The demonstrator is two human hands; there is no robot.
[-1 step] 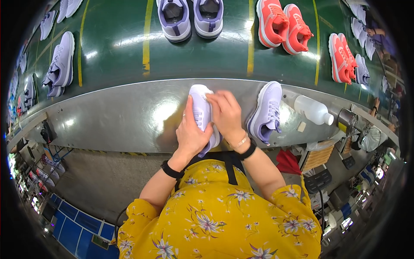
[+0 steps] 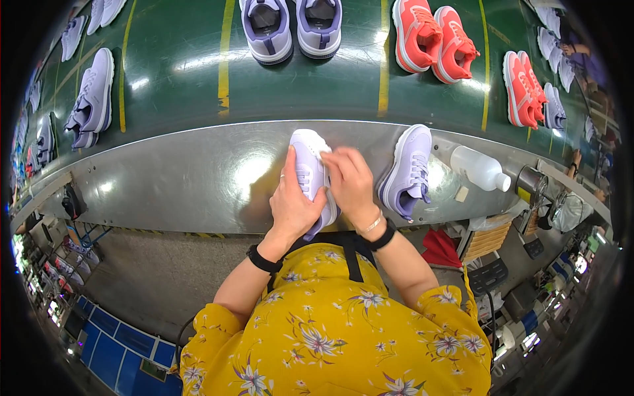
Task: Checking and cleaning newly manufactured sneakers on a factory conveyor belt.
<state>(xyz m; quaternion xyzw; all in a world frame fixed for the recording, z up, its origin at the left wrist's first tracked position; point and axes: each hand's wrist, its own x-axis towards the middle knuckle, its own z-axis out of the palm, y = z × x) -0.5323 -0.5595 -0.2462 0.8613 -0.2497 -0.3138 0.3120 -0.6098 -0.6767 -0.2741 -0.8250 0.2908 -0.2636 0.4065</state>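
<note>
A lavender sneaker [image 2: 305,153] is held toe up above the metal ledge, with white sole edging along its side. My left hand [image 2: 292,203] is closed round its middle, thumb and fingers on either side of the laces. My right hand [image 2: 351,179] is closed in a pinch at the right edge of the shoe's front. A small whitish bit shows at those fingertips, too small to name. To the right, a second lavender sneaker [image 2: 406,170] with darker purple lining rests on the ledge, apart from both hands.
A white plastic bottle [image 2: 479,168] lies on the metal ledge [image 2: 178,178] at the right, near a small pale block [image 2: 461,193] and a metal can [image 2: 530,185]. Beyond runs a green belt [image 2: 178,86] with yellow lines, bearing lavender and coral sneakers [image 2: 451,45].
My right hand has shifted slightly right and down along the shoe's edge, fingers still pinched. My left hand and the held sneaker have stayed nearly in place.
</note>
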